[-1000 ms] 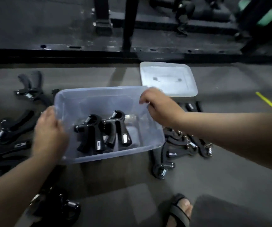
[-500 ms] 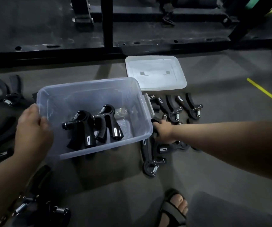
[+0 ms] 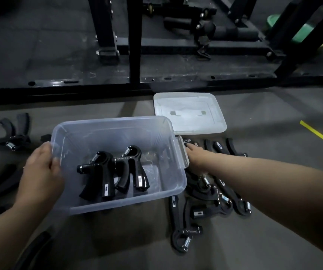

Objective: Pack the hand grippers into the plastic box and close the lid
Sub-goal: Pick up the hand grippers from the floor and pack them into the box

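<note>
A clear plastic box (image 3: 117,121) stands on the grey floor with two black hand grippers (image 3: 102,172) (image 3: 135,166) lying inside. My left hand (image 3: 39,172) grips the box's left rim. My right hand (image 3: 194,154) reaches past the box's right latch with its fingers stretched out. They touch the handle of a hand gripper (image 3: 187,141) on the floor, and the box corner hides part of the hand. The white lid (image 3: 189,114) lies flat behind the box to the right. Several more hand grippers (image 3: 215,203) are piled under my right forearm.
More black hand grippers lie left of the box (image 3: 14,133) and along the left edge. One lies in front of the pile (image 3: 184,234). A black gym frame (image 3: 133,45) runs across the back. Yellow tape (image 3: 318,136) marks the floor at right.
My right hand left the box's right rim, dropped onto the hand grippers beside it, then slid farther back toward the latch. My left hand stayed on the left rim.
</note>
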The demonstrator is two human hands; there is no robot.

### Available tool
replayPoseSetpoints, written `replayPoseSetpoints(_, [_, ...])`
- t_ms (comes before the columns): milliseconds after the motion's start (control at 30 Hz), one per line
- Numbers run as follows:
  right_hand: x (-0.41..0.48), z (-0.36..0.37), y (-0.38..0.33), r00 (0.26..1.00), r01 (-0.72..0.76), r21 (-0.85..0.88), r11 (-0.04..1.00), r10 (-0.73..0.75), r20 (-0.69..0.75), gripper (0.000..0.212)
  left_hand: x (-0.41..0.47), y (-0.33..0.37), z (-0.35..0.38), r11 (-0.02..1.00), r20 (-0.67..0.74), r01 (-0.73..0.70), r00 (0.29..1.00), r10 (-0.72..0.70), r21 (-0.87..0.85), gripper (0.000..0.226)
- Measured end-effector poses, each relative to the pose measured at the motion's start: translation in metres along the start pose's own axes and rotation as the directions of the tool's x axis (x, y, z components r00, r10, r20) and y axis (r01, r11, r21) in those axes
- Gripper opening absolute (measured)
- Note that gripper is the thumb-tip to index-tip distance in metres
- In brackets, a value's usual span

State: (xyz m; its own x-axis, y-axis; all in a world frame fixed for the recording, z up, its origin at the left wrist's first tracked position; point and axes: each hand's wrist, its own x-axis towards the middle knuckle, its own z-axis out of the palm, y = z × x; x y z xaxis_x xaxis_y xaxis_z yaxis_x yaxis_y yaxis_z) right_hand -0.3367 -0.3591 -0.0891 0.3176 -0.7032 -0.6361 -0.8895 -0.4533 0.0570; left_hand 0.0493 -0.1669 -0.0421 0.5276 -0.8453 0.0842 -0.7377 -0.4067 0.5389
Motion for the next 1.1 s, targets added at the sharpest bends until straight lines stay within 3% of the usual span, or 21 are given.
replayPoseSetpoints(67, [0.018,0.002,-0.001,0.996,0.043,-0.065,0.997,-0.038,0.077,0.107,0.002,0.003,0.004,1.0,-0.015,-0.016,1.0,0.016,-0.021,0.027])
replayPoseSetpoints(133, [0.022,-0.006,-0.008,0.994,-0.02,-0.036,0.999,0.024,0.107,0.103,0.005,0.006,0.008,0.998,-0.032,-0.053,0.998,0.052,-0.032,0.02])
replayPoseSetpoints(267, [0.009,-0.008,-0.011,0.986,-0.163,0.027,0.986,0.162,0.027,0.082,0.017,0.008,0.014,0.998,-0.001,-0.056,0.998,0.056,-0.006,0.021])
replayPoseSetpoints(433, [0.009,-0.004,0.0,0.972,-0.23,0.078,0.97,0.233,-0.023,0.085,0.022,0.022,0.019,0.999,0.0,-0.034,0.999,0.034,0.011,0.032])
replayPoseSetpoints(567, [0.006,-0.002,0.003,0.946,-0.31,0.132,0.942,0.319,-0.055,0.082,0.021,0.038,0.019,0.994,-0.015,-0.105,0.994,0.104,-0.033,0.018])
replayPoseSetpoints(733, [0.008,0.006,0.016,0.977,-0.183,0.167,0.969,0.199,-0.081,0.081,0.024,0.042,0.017,0.989,-0.011,-0.143,0.99,0.143,-0.033,0.013])
replayPoseSetpoints(833, [0.005,0.001,0.019,0.966,-0.176,0.094,0.98,0.191,-0.174,0.077,0.024,0.045,0.02,0.993,0.001,-0.117,0.993,0.117,-0.017,0.032])
replayPoseSetpoints(900, [0.004,-0.003,0.022,0.961,-0.211,0.094,0.973,0.224,-0.16,0.073,0.023,0.05,0.021,0.995,0.009,-0.096,0.995,0.096,-0.034,0.043])
replayPoseSetpoints(1000, [0.004,-0.004,0.026,0.948,-0.277,0.049,0.96,0.282,-0.149,0.066,0.024,0.058,0.027,0.995,0.028,-0.089,0.996,0.091,-0.055,0.047])
replayPoseSetpoints(1100, [0.004,-0.004,0.024,0.924,-0.324,0.048,0.945,0.326,-0.2,0.075,0.025,0.061,0.032,0.997,0.039,-0.063,0.997,0.065,-0.05,0.048])
